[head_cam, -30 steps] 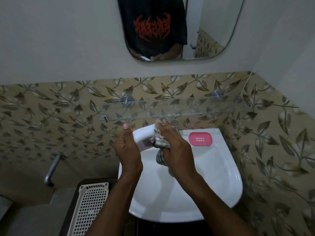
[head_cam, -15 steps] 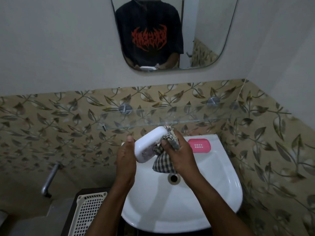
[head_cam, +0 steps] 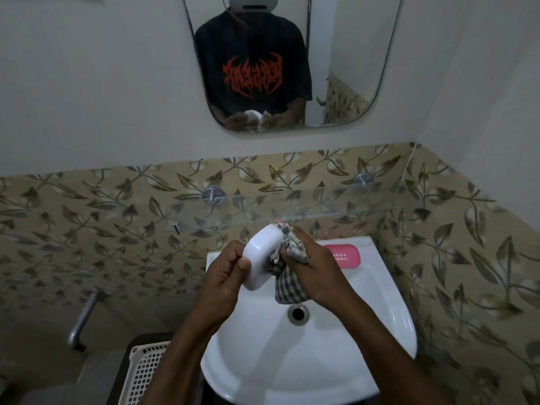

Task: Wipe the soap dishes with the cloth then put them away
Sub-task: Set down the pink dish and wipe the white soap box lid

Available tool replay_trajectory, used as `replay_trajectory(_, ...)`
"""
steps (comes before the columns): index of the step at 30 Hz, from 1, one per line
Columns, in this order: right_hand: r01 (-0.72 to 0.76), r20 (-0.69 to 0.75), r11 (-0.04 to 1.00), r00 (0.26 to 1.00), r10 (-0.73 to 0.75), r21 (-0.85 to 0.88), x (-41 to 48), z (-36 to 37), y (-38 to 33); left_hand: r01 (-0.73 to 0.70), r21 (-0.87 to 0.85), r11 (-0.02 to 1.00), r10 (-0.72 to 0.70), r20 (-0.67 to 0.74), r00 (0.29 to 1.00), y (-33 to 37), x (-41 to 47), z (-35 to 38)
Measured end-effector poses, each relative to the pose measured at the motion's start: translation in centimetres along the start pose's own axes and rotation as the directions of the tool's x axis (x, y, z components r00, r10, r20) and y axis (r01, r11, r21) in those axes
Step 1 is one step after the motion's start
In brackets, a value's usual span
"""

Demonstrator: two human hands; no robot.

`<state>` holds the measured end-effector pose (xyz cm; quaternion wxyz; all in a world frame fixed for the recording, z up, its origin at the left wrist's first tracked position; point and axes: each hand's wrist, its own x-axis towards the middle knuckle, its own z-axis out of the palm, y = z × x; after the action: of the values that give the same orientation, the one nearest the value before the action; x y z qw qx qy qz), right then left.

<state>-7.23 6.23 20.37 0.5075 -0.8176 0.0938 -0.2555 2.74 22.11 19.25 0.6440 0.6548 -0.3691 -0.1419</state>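
Over the white sink (head_cam: 380,340), my left hand (head_cam: 225,276) grips a white soap dish (head_cam: 261,255), tilted on its edge with its outer side toward me. My right hand (head_cam: 315,267) is closed on a checked cloth (head_cam: 289,276) and presses it against the dish's right side; the cloth's tail hangs down toward the drain. The inside of the dish is hidden. A pink soap dish (head_cam: 344,255) lies flat on the sink's back rim, to the right of my hands.
A glass shelf (head_cam: 336,211) on two metal mounts runs along the tiled wall just above my hands. A mirror (head_cam: 344,68) hangs higher up. A white perforated basket (head_cam: 146,372) sits at the lower left, and a metal pipe (head_cam: 81,320) juts from the left wall.
The white dish has turned more upright in my left hand, and the cloth has shifted around its right edge. The view has tilted up, showing more mirror.
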Motion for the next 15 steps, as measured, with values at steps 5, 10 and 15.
replay_trajectory(5,0.335,0.084,0.789,0.936,-0.342,-0.515,-0.7,1.2,-2.0,-0.024,0.019,1.0,0.023,0.035,0.999,0.6,0.4,0.5)
replay_trajectory(10,0.163,-0.097,0.942,0.975,-0.199,-0.292,-0.6,1.6,-1.2,0.075,-0.162,0.984,-0.086,-0.06,0.995,0.5,0.1,0.9)
replay_trajectory(15,-0.261,-0.346,0.956,0.916,0.202,-0.133,-1.4,3.6,-0.6,0.184,-0.471,0.863,-0.288,-0.159,0.944,0.8,0.6,2.2)
